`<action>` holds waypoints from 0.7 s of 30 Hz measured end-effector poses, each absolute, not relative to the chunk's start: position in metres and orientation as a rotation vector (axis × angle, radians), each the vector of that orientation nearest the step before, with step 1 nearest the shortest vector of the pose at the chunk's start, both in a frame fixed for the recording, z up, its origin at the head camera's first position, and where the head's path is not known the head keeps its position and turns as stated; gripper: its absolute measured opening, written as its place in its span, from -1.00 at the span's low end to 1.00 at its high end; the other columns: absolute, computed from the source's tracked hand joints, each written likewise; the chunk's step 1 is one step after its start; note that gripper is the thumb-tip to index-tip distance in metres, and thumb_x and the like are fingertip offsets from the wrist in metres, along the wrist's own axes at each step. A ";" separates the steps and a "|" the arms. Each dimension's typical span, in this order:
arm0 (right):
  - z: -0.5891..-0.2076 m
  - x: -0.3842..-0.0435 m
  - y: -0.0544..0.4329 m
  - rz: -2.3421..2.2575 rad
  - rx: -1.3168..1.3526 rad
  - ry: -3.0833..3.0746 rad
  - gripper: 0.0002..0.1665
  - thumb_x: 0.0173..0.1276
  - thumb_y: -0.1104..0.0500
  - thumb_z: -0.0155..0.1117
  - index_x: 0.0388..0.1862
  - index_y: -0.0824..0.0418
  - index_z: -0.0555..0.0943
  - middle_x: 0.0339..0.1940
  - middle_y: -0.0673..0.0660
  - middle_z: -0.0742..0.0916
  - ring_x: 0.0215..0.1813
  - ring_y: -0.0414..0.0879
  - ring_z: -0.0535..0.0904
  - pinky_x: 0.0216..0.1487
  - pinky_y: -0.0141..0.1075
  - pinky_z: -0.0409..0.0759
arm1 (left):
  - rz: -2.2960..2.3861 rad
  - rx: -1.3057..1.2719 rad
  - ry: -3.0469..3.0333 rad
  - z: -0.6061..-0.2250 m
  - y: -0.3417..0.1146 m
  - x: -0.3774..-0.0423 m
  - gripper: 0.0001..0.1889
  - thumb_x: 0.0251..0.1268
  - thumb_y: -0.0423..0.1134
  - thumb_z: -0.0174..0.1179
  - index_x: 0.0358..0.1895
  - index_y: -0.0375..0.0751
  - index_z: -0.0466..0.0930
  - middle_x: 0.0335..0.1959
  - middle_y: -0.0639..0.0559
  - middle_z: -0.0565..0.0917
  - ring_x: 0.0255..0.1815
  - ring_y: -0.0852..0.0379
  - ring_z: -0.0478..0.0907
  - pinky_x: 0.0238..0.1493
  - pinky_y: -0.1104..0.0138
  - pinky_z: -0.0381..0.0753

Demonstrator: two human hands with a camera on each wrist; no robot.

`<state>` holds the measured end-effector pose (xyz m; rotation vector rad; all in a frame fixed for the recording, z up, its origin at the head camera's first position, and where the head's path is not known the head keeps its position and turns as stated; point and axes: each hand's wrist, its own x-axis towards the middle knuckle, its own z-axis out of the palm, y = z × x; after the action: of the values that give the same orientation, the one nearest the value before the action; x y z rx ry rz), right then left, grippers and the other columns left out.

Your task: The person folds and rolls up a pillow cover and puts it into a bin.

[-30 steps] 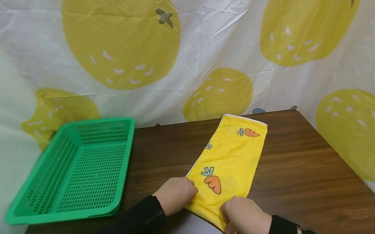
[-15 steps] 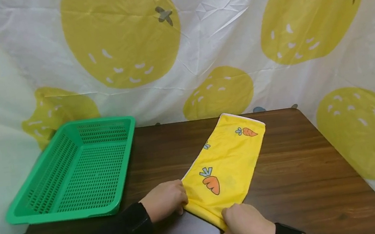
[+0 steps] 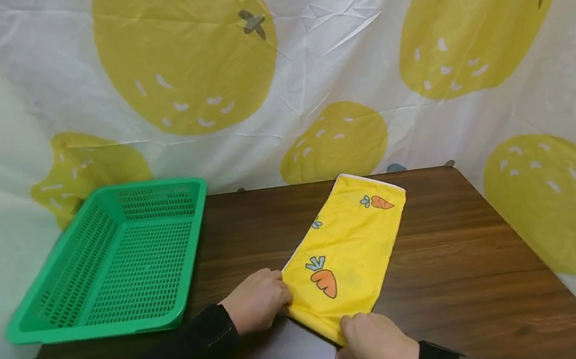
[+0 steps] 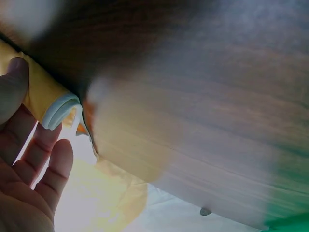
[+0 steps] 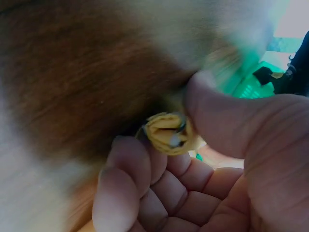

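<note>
A long yellow cloth (image 3: 353,244) printed with orange carrots and edged in white lies slantwise on the table, its near end rolled up. At the left end of that roll is my left hand (image 3: 258,300). In the left wrist view its thumb lies on top of the rolled end (image 4: 46,94) and its fingers are bent beneath, with layered white edging showing. My right hand (image 3: 380,345) grips the roll's other end. The right wrist view shows that rolled end (image 5: 166,133) as a yellow spiral between the thumb and curled fingers.
A green plastic basket (image 3: 98,330) with slotted sides stands on the left of the dark wooden table (image 3: 459,278). Behind the table hangs a white curtain (image 3: 338,66) printed with yellow fruit.
The cloth's near end has been rolled a little farther away from me. My left hand shifted left, then came back against the roll's end. The right hand's thumb has moved under the roll's near edge.
</note>
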<state>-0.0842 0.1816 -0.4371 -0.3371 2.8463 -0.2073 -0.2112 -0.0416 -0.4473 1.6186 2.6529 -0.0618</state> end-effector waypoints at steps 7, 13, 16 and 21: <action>-0.439 -0.078 0.185 -0.082 -0.531 2.972 -0.65 0.30 0.11 0.55 -0.51 0.12 0.53 -0.63 -0.04 0.54 -0.57 -0.19 0.46 -0.53 -0.24 0.51 | -0.027 1.624 2.645 -0.450 -0.044 -0.213 -0.96 0.40 -0.18 0.44 -0.21 0.00 0.79 -0.37 0.19 0.71 -0.28 0.16 0.43 -0.08 0.32 0.52; -0.433 -0.083 0.197 -0.235 -0.486 2.847 -0.63 0.22 0.17 0.60 -0.58 0.05 0.53 -0.68 -0.09 0.48 -0.59 -0.20 0.33 -0.50 -0.29 0.39 | 0.140 1.619 2.631 -0.455 -0.053 -0.212 -0.85 0.29 -0.31 0.50 -0.16 0.02 0.79 -0.30 0.23 0.76 -0.26 0.21 0.49 -0.10 0.37 0.59; -0.436 -0.089 0.204 -0.322 -0.488 2.759 -0.61 0.21 0.19 0.61 -0.59 0.05 0.53 -0.67 -0.11 0.44 -0.56 -0.20 0.32 -0.47 -0.27 0.38 | 0.179 1.575 2.622 -0.455 -0.053 -0.211 -0.85 0.30 -0.28 0.50 -0.12 0.03 0.82 -0.28 0.24 0.77 -0.26 0.22 0.49 -0.10 0.36 0.57; -0.435 -0.096 0.209 -0.474 -0.514 2.656 -0.62 0.19 0.23 0.62 -0.60 0.10 0.54 -0.66 -0.13 0.41 -0.57 -0.23 0.28 -0.47 -0.33 0.31 | 0.142 1.455 2.621 -0.452 -0.049 -0.212 -0.87 0.36 -0.20 0.48 -0.09 0.05 0.84 -0.32 0.24 0.73 -0.32 0.22 0.41 -0.17 0.37 0.47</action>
<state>-0.0960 0.2085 -0.4353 -0.5141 2.6559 -0.4744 -0.2117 -0.0491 -0.4516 1.4547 2.6207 0.1421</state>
